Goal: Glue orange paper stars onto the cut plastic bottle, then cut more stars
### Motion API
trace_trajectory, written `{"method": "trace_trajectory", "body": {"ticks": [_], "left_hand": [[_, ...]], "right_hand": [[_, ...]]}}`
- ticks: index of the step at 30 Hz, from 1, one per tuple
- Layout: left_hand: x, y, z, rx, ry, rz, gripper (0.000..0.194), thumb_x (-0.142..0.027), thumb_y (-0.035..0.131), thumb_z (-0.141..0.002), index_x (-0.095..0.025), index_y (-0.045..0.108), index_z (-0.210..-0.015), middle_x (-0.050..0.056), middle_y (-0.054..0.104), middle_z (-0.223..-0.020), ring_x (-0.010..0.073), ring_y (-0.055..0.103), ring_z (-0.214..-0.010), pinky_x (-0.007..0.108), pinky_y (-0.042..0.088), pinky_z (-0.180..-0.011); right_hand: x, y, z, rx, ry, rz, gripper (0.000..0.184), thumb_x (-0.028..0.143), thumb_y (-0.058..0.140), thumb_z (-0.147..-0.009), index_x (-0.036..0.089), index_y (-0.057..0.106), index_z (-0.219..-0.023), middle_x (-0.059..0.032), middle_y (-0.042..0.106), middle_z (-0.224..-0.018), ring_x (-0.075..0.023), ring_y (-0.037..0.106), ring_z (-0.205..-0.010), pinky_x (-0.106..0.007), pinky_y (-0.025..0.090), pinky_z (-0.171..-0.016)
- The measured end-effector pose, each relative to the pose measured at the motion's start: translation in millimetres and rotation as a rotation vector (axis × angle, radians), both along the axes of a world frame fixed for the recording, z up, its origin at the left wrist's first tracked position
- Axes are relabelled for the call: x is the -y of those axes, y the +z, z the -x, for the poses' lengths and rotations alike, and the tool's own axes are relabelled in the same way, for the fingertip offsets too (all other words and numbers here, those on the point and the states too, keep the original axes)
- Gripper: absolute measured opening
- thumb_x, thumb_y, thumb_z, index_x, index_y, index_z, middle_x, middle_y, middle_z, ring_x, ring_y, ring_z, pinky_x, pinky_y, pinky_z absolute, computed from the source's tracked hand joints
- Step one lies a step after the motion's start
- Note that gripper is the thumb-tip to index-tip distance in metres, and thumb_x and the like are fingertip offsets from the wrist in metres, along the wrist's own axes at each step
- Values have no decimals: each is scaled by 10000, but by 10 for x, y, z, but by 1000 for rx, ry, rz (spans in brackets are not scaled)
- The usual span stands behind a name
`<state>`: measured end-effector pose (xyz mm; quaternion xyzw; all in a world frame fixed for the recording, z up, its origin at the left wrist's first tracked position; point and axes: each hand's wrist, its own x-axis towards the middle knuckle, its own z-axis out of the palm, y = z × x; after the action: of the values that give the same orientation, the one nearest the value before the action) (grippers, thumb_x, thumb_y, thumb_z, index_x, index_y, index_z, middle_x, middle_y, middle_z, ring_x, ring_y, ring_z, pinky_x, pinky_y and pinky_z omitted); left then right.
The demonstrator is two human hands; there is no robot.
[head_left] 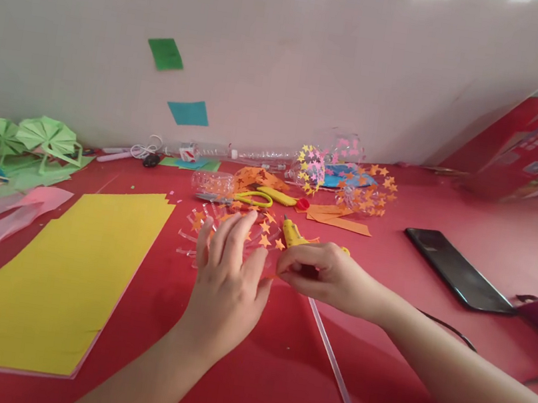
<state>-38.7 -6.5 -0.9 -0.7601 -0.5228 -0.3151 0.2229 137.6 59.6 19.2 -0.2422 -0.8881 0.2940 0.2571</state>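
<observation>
My left hand (230, 276) is spread with its fingers apart over a cut clear plastic bottle piece (190, 238), whose fringe of strips carries orange stars (264, 240). Whether the fingertips touch the plastic I cannot tell. Close to its right, my right hand (324, 270) pinches thumb and forefinger together. A faint bit of orange shows at those fingertips, too small to make out its shape. Just behind the right hand lies a yellow glue gun (292, 233), partly hidden by it. A translucent glue stick (335, 366) stretches from under that hand toward the table's front.
Yellow paper sheets (60, 278) lie at left, near green folded paper umbrellas (49, 136). Behind my hands are scissors (254, 198), a yellow cutter (277, 196), orange paper strips (339, 223) and star-covered bottle pieces (312, 167). A black phone (458, 270) rests at right.
</observation>
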Motion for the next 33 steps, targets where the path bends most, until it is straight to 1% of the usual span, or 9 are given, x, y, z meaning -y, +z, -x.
{"method": "trace_trajectory", "body": {"ticks": [4, 9, 13, 20, 26, 30, 33], "left_hand": [[-15, 1, 1, 35, 0, 64, 148, -127, 588, -772, -155, 628, -912, 198, 457, -1357, 351, 376, -1308, 611, 245, -1093], [-13, 15, -8, 77, -12, 124, 190, -105, 581, -751, -161, 635, -924, 188, 436, -1377, 356, 367, -1311, 615, 238, -1094], [-12, 26, -16, 111, -16, 157, 185, -124, 589, -746, -155, 638, -922, 185, 441, -1369, 357, 380, -1299, 603, 246, -1096], [-23, 44, -23, 135, -29, 151, 100, -163, 572, -791, -155, 633, -869, 184, 481, -1327, 347, 414, -1270, 612, 267, -1079], [-43, 36, -25, 138, -48, 138, 79, -142, 572, -793, -169, 624, -846, 172, 496, -1322, 347, 424, -1261, 615, 296, -1059], [-51, 36, -26, 144, -41, 132, 70, -146, 578, -792, -173, 620, -841, 171, 506, -1308, 348, 439, -1250, 631, 274, -1065], [-66, 41, -28, 158, -25, 124, 35, -156, 579, -798, -177, 608, -801, 170, 516, -1294, 348, 447, -1243, 640, 260, -1067]], "right_hand": [[-17, -75, 26, -29, -99, -72, 112, 133, 504, -825, 183, 582, -761, 58, 469, -560, -78, 389, -490, -183, 311, -484], [-22, -112, 70, -35, -155, -18, 91, 129, 509, -813, 188, 569, -778, 65, 470, -568, -74, 411, -493, -174, 312, -487], [-16, -120, 97, -56, -186, -23, 81, 135, 513, -805, 186, 567, -774, 64, 467, -570, -74, 411, -492, -173, 314, -489], [-7, -148, 123, -67, -220, -23, 89, 106, 520, -779, 175, 576, -778, 68, 473, -578, -65, 409, -486, -174, 311, -492], [14, -155, 148, -74, -250, -16, 94, 98, 531, -778, 184, 568, -771, 69, 473, -579, -68, 411, -484, -177, 311, -498], [21, -159, 160, -85, -249, -18, 96, 96, 527, -790, 186, 560, -779, 66, 479, -580, -74, 427, -489, -181, 320, -503], [24, -167, 162, -98, -246, -15, 83, 114, 529, -808, 187, 558, -782, 65, 483, -577, -76, 432, -488, -185, 325, -503]]}}
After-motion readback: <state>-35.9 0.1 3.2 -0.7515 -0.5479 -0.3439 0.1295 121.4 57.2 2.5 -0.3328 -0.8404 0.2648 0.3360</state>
